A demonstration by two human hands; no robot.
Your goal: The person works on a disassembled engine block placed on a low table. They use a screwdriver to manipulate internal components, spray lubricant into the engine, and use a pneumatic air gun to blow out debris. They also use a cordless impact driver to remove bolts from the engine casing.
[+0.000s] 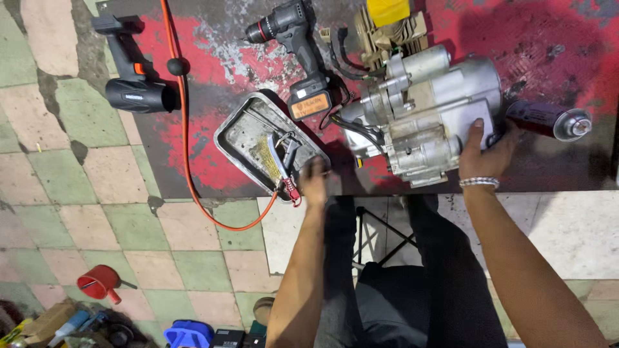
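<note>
Centrally, one grey metal engine (425, 122) lies under the flat, open right hand (483, 154); left hand (316, 180), grip unclear, touches one tray (242, 132); two power tools lie far left.

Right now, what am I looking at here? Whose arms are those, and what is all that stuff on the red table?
This is one picture from a camera worn on a person's head, looking straight down, so the two arms are that person's own. They stand at a worn red and grey workbench over a tiled floor.

The right hand rests on a big silver metal engine part. Beside it lies a dark spray can. The left hand is at the bench's edge, next to a metal tray; it looks blurry, so I cannot tell if it holds anything. In the tray lies an air blow gun joined to an orange hose.

Further back are a black cordless drill and a black handheld blower.
</note>
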